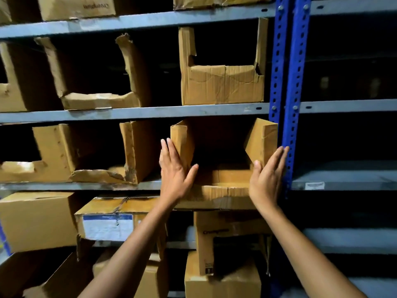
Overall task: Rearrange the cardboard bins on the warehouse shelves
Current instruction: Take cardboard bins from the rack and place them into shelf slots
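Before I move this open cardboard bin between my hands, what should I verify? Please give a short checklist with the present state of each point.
1. Left hand flat on the cardboard bin's left wall: ok.
2. Right hand flat on the bin's right flap: ok.
3. Room between the right fingertips and the blue upright: not ok, they reach it, so pinching is possible.
4. Bin seated on the grey shelf: not ok, its creased front lip overhangs the edge.
5. Bin empty: cannot tell, the inside is dark.
6. Gap to the torn bin on the left: ok.
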### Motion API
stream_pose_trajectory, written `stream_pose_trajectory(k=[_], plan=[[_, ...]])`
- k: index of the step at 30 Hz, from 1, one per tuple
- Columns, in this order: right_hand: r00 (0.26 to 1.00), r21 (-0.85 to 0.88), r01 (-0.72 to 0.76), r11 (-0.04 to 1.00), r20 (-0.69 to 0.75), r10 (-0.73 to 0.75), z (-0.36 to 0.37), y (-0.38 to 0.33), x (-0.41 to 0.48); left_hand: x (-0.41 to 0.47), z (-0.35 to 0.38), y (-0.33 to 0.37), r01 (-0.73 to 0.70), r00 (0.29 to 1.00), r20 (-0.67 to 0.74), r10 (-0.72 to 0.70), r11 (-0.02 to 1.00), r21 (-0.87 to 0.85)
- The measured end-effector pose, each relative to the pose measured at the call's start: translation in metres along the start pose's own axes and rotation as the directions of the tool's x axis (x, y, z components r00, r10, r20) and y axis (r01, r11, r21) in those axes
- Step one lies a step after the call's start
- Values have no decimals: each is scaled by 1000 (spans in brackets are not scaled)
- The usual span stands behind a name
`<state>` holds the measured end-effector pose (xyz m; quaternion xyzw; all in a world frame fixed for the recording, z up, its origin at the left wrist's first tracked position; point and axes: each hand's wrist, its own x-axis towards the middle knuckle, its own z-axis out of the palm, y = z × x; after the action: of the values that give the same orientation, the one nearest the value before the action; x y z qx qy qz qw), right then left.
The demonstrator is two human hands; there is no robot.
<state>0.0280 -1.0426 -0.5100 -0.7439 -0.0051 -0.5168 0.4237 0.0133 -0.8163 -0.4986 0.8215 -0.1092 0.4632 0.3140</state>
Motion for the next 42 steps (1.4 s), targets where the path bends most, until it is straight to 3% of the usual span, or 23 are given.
stream_pose_trajectory(k=[3, 7, 15, 25, 42], plan=[[996, -98, 87, 991, 12, -86, 17, 15, 1, 0, 21, -18, -61, 997, 46, 60, 998, 16], [984, -144, 180, 973, 16, -180, 36, 31, 4, 14, 45, -32, -24, 1000, 12, 24, 999, -27], [990, -143, 111, 983, -66, -122, 81, 62, 44, 50, 100, -55, -50, 999, 7, 50, 999, -12], [984, -228, 166, 959, -21, -176, 119, 110, 77, 76, 164, -77, -14, 982, -188, 6, 999, -40], [986, -384, 85, 919, -98, -132, 139, 115, 76, 82, 179, -84, 30, 984, -176, -33, 999, -20]])
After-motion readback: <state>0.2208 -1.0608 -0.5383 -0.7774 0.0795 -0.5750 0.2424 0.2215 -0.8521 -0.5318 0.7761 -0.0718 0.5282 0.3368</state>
